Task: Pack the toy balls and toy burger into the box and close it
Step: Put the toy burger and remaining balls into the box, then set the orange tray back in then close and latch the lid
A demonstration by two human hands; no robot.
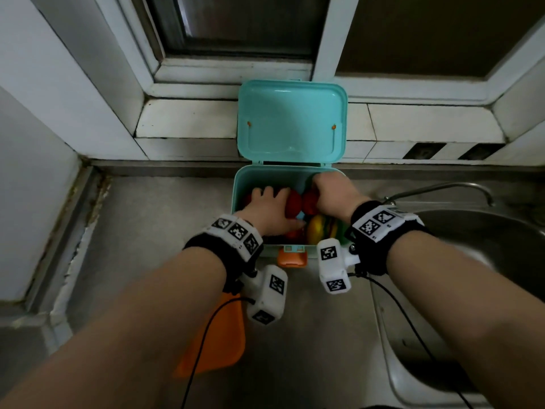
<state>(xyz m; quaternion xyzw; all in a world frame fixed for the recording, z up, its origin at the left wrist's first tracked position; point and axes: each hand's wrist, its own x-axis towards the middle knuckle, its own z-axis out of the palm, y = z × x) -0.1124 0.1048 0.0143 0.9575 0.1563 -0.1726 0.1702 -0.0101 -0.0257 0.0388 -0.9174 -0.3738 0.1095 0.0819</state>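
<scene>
Here both hands in open box (pixel 239 184): left hand (pixel 269 209) flat, right hand (pixel 334 196) clasps red ball (pixel 309 202); sink (pixel 477 240) beside.

Both hands are down in the box (pixel 240 184) on the desk (pixel 153 219), left hand (pixel 269 209) over the balls (pixel 295 203), right hand (pixel 333 196) just beyond the burger (pixel 323 228), lid (pixel 292 122) standing open behind them, sink (pixel 472 246) off to the right.

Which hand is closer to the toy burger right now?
Roughly even, perhaps the left. The left hand lies just left of the toy burger, thumb almost touching it; the right hand sits just beyond it, over a red ball.
</scene>
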